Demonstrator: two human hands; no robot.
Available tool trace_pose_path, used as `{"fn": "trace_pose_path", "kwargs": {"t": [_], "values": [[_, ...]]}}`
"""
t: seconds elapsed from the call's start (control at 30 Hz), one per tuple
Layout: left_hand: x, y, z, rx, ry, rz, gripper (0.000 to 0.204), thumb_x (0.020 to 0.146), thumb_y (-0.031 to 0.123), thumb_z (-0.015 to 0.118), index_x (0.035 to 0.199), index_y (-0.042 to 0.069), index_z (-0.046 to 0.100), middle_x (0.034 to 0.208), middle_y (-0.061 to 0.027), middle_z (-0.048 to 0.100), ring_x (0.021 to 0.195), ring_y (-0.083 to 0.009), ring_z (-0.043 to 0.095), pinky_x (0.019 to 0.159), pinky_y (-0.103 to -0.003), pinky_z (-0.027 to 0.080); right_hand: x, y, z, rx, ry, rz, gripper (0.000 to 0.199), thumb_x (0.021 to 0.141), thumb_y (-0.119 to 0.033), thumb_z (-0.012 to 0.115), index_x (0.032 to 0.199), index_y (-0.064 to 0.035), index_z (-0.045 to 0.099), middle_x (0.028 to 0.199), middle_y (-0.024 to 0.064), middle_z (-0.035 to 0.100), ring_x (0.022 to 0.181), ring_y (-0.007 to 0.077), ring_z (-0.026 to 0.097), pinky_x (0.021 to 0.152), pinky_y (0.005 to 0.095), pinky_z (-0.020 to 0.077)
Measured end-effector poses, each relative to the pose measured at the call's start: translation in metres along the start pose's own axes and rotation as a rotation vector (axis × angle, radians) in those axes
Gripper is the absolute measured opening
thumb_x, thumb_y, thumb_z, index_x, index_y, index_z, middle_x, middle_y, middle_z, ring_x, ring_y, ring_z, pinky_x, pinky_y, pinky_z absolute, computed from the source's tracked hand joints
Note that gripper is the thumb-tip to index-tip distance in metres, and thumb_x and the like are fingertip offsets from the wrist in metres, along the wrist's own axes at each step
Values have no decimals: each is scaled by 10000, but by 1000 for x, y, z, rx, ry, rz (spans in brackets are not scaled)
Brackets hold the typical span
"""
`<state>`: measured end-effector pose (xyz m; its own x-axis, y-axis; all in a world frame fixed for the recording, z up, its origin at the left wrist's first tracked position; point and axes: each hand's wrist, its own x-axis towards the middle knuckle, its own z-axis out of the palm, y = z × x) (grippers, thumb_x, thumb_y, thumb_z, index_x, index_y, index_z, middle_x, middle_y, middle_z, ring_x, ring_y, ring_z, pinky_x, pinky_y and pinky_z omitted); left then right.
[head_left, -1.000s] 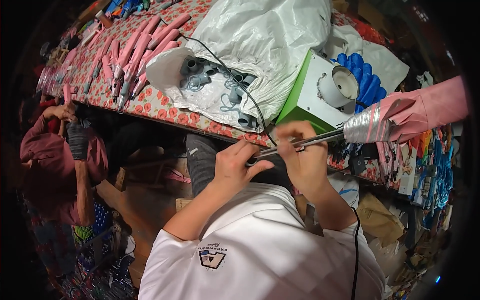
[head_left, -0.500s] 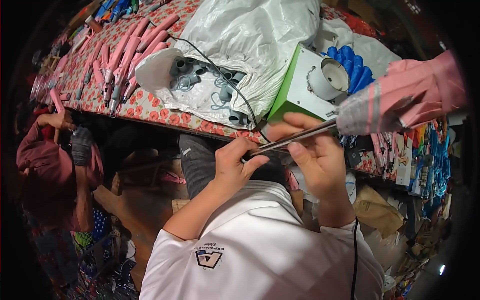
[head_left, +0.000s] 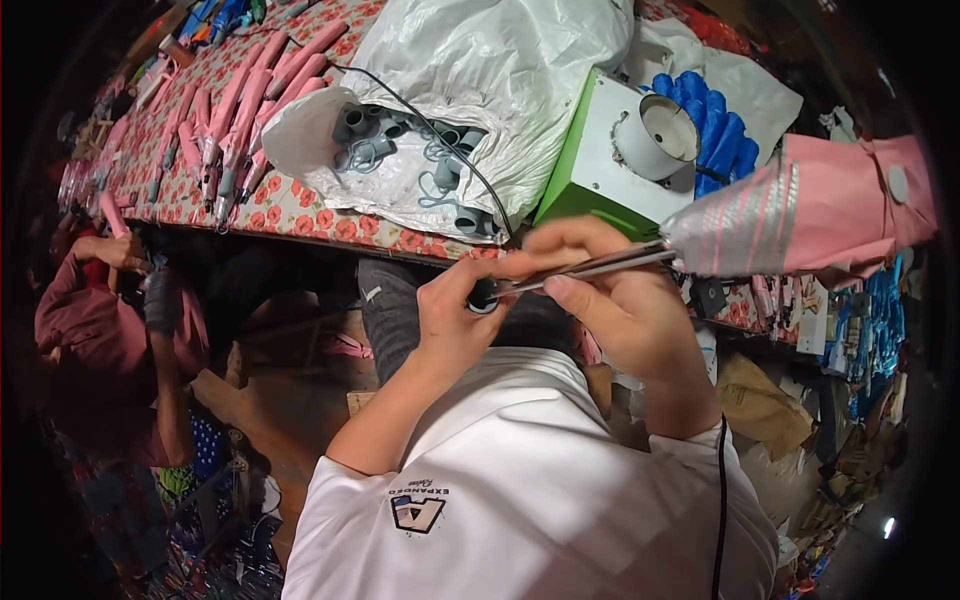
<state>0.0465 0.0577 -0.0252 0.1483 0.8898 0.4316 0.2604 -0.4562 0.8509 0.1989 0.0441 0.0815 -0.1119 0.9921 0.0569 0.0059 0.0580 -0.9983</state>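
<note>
One pink umbrella (head_left: 745, 225) is gripped by the right hand (head_left: 635, 300), one dark tube (head_left: 481, 294) by the left hand (head_left: 450, 308).

L hand (head_left: 455, 300) & R hand (head_left: 630, 290) closer now, fingertips approx. meeting. Dark round end (head_left: 482, 297) now shows in L grip. Pink umbrella (head_left: 800, 215) turned, right end swung nearer vs 0.5 s ago; pale disc (head_left: 897, 184) now visible.

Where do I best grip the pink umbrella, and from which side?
Probably by its bare metal shaft, from the wearer's side with the right hand: that stretch runs slim and straight between the left hand and the pink canopy, whose loose folds would likely give.
</note>
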Motion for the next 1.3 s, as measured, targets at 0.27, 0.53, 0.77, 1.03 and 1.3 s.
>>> {"fn": "trace_pose_path", "kwargs": {"t": [0.27, 0.53, 0.77, 1.03, 1.3], "values": [[-9, -6, 3, 2, 34, 18, 278, 604, -42, 724, 855, 28, 628, 778, -64, 645, 621, -192, 582, 586, -267, 464, -10, 15, -6, -229, 122, 11, 138, 858, -5, 614, 982, 13, 556, 919, 122, 659, 770, 142, 619, 712, 239, 495], [4, 5, 5, 12, -13, 27, 298, 638, -23, 737, 905, 29, 614, 771, -46, 639, 636, -175, 591, 582, -257, 470, 10, 7, 12, 201, 192, -105, 273, 936, -190, 572, 1095, 17, 490, 807, 158, 657, 658, 209, 640, 629, 283, 526], [-1, 21, -16, -676, -301, -349, 331, 659, 29, 777, 941, 22, 605, 772, -38, 639, 658, -146, 594, 599, -247, 473, 3, -1, -10, 482, -35, -257, 240, 956, -144, 520, 1122, 27, 505, 873, 159, 659, 714, 222, 655, 670, 260, 530], [-16, 26, -6, -469, -257, -699, 403, 678, 126, 808, 1005, 2, 607, 877, -64, 636, 769, -164, 576, 717, -285, 468, 10, 1, -5, 67, 105, -76, 286, 957, -192, 530, 1109, 46, 484, 868, 190, 662, 731, 228, 661, 710, 272, 538], [-14, 21, -11, -445, -151, -345, 410, 741, 242, 780, 1018, -1, 601, 915, -72, 614, 807, -193, 555, 759, -305, 457, 1, -21, 5, 230, 269, 33, 184, 905, -66, 586, 1045, 45, 542, 832, 132, 666, 729, 174, 644, 691, 237, 524]]}}
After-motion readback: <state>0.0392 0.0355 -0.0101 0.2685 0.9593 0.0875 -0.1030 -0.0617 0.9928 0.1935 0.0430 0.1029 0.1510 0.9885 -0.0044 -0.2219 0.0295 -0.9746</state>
